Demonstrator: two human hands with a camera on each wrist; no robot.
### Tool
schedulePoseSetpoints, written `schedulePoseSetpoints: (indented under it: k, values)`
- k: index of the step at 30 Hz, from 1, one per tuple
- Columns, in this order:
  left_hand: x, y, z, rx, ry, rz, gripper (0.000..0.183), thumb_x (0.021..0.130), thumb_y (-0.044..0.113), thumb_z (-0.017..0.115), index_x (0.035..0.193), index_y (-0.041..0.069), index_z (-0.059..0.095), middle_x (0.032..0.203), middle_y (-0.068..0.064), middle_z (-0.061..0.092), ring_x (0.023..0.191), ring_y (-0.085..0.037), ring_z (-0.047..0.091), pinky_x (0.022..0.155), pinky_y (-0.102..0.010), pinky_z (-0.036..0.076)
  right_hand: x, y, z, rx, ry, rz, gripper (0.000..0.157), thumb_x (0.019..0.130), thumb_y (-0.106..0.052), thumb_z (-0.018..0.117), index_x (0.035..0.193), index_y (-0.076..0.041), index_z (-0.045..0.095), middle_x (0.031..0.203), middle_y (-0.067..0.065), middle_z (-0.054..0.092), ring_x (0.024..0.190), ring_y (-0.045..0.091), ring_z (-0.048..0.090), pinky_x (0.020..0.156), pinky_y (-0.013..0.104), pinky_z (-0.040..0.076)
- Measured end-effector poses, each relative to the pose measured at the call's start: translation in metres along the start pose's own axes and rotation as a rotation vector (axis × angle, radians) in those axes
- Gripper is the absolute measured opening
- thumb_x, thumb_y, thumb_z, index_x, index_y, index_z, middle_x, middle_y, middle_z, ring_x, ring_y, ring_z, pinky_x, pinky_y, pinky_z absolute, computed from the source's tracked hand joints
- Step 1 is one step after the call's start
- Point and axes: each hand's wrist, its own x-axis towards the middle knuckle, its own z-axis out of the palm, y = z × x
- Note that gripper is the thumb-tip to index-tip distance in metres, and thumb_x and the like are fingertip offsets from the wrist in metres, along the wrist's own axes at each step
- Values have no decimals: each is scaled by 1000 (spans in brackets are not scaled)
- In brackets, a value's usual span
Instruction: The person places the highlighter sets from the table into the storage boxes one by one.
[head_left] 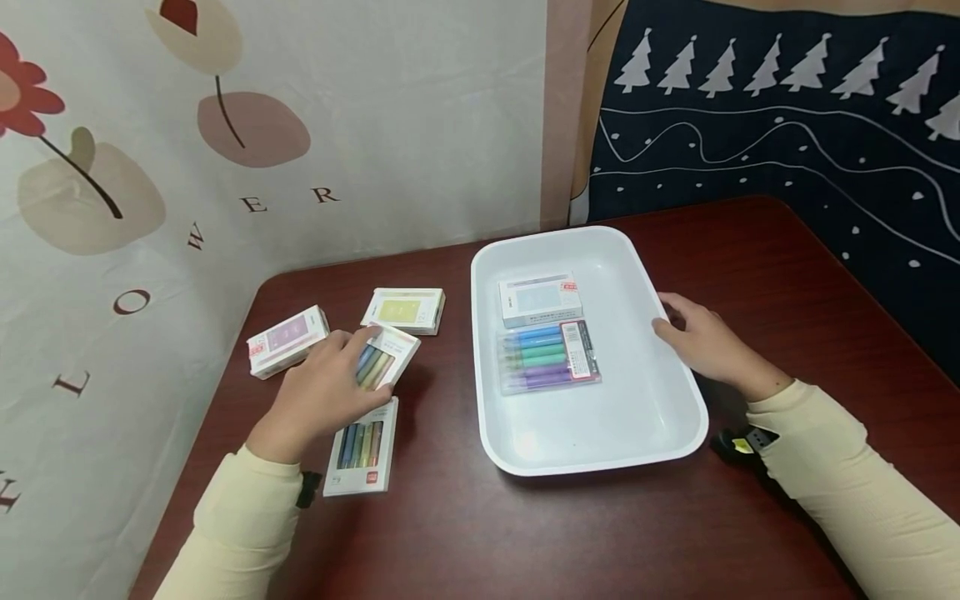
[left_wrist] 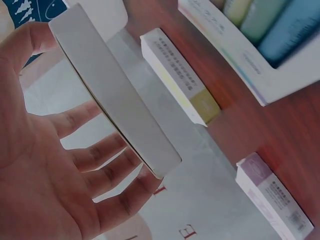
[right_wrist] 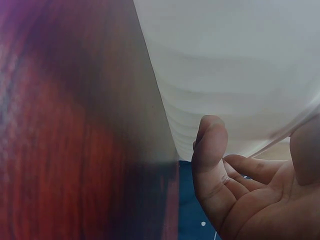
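Observation:
My left hand (head_left: pixel 322 396) grips a slim white box of colored pens (head_left: pixel 397 346), its cover window showing blue to yellow barrels. In the left wrist view the edge of that box (left_wrist: pixel 117 92) spans from thumb to fingertips, raised off the table. Partly beneath the hand in the head view lies a similar white windowed box (head_left: pixel 356 482). My right hand (head_left: pixel 705 343) holds the right rim of a white tray (head_left: pixel 592 437), thumb on the rim; the right wrist view shows fingers curled under it. Inside the tray are a clear pack of pens (head_left: pixel 536 358) and a small white box (head_left: pixel 538 300).
A purple-labelled box (head_left: pixel 288 336) and a yellow-labelled box (head_left: pixel 401 311) lie left of the tray on the dark red table (head_left: pixel 570 533). A black item (head_left: pixel 727 446) sits by the right sleeve. Printed cloths hang along the back and left.

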Motion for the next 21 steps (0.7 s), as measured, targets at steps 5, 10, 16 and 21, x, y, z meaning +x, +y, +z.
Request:
schedulePoseSetpoints:
  k: [5,10,16,21]
  values:
    - [2,8,-1,15,13,20,80,80,47,68,151,19,41,135,-20,51,107,-33,54,68,-53,50,0,0,1,-4,9,-7,51,105,-18,45,152,0,33,121,31,58,87,32,72,60,40,60]
    - [2,17,-4,33,7,50,82,80,47,67,152,20,40,138,-19,50,111,-33,54,70,-55,51,-1,0,1,2,2,-11,52,105,-19,45,152,0,32,122,32,57,88,33,73,60,41,60]
    - [3,30,-6,37,17,88,80,80,46,68,151,20,42,137,-19,53,105,-30,54,67,-50,52,0,1,0,4,2,-2,52,105,-19,45,153,-1,32,123,31,57,87,34,73,59,41,60]
    - [4,40,-7,51,42,118,80,80,47,69,150,20,43,135,-18,54,107,-30,54,68,-50,53,1,3,0,7,0,-2,52,105,-18,44,152,-1,32,124,32,56,87,34,73,59,41,60]
